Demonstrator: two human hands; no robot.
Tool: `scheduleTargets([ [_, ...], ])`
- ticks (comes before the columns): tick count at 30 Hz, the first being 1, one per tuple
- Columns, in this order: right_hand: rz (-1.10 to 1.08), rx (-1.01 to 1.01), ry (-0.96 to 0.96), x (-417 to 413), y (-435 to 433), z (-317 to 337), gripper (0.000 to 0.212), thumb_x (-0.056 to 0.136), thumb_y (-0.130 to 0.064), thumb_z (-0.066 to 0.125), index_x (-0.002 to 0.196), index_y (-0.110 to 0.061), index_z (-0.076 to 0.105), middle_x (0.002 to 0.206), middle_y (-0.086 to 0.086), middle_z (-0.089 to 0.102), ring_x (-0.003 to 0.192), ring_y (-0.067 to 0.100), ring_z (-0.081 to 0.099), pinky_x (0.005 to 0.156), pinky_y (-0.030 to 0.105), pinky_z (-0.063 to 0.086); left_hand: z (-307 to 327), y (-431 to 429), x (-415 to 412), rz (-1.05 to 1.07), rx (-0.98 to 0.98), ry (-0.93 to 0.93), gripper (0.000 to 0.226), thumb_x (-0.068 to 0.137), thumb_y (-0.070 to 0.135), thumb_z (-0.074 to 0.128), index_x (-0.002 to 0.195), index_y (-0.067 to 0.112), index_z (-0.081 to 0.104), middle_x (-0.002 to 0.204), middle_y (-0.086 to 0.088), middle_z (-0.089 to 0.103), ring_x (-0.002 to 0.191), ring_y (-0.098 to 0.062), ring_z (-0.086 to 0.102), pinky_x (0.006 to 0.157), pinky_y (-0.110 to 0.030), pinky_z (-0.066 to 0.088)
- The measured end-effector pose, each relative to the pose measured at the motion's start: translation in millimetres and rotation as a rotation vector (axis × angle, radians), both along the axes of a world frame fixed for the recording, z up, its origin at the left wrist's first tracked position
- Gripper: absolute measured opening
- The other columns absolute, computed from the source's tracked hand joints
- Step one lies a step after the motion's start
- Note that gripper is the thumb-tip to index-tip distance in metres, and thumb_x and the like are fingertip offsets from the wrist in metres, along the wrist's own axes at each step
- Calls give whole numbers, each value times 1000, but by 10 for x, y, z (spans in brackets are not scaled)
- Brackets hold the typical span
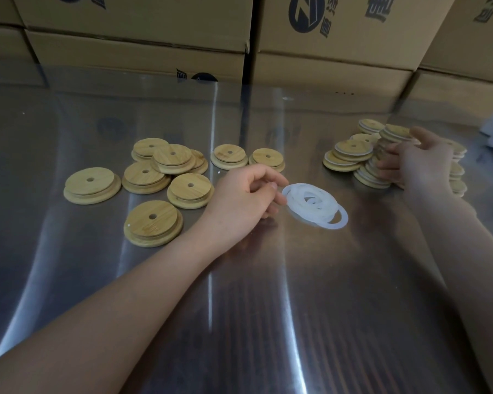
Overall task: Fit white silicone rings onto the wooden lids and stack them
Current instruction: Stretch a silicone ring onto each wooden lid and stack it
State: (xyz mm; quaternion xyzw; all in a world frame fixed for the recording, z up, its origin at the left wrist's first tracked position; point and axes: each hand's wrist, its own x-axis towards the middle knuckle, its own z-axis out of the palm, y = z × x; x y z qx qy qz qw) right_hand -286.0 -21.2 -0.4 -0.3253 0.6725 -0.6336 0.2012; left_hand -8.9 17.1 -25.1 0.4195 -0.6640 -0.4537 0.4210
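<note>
And the left hand (245, 194) pinches the edge of the pile of white silicone rings (315, 204) just right of it, round holed wooden lids (154, 177) loose to its left, while the right hand (419, 163) clasps a leaning stack of ringed lids (369, 173).

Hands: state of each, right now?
Left hand: closed, pinching a ring by its edge.
Right hand: closed, gripping the lid stack.
</note>
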Motion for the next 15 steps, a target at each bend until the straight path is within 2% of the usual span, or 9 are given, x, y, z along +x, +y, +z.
scheduleTargets([
  [6, -1, 25, 185, 102, 1, -27, 30, 88, -4, 48, 109, -20, 63, 85, 8, 67, 55, 14, 61, 53, 26, 51, 8, 12, 4, 22, -55, -48, 30, 96, 5, 49, 88, 26, 68, 72, 10, 73, 69, -9, 68, 67, -27, 56],
  [10, 195, 83, 351, 277, 37, -40, 24, 87, -5, 52, 94, -18, 72, 73, 2, 65, 50, 7, 57, 51, 22, 51, 7, 12, 22, 59, -148, -120, 30, 95, 6, 50, 87, 30, 67, 74, 14, 72, 77, -18, 68, 75, -41, 58],
  [12, 339, 117, 484, 386, 74, -52, 21, 88, -8, 56, 90, -21, 72, 81, 0, 68, 60, 11, 61, 58, 25, 52, -1, 3, 29, 82, -198, -157, 28, 94, 6, 51, 90, 27, 68, 76, 14, 72, 78, -10, 67, 78, -33, 56],
  [14, 458, 168, 627, 475, 107, -70, 17, 89, -11, 60, 93, -21, 73, 82, -5, 69, 69, 11, 63, 69, 25, 51, -6, -11, 36, 127, -243, -221, 27, 94, 6, 51, 91, 25, 70, 79, 15, 70, 76, -1, 64, 70, -17, 50],
  [15, 513, 202, 690, 515, 123, -82, 16, 89, -13, 62, 95, -21, 73, 81, -8, 68, 72, 8, 62, 73, 23, 49, -6, -19, 42, 159, -266, -262, 27, 93, 6, 51, 91, 25, 70, 79, 13, 70, 73, -2, 62, 64, -15, 47],
])
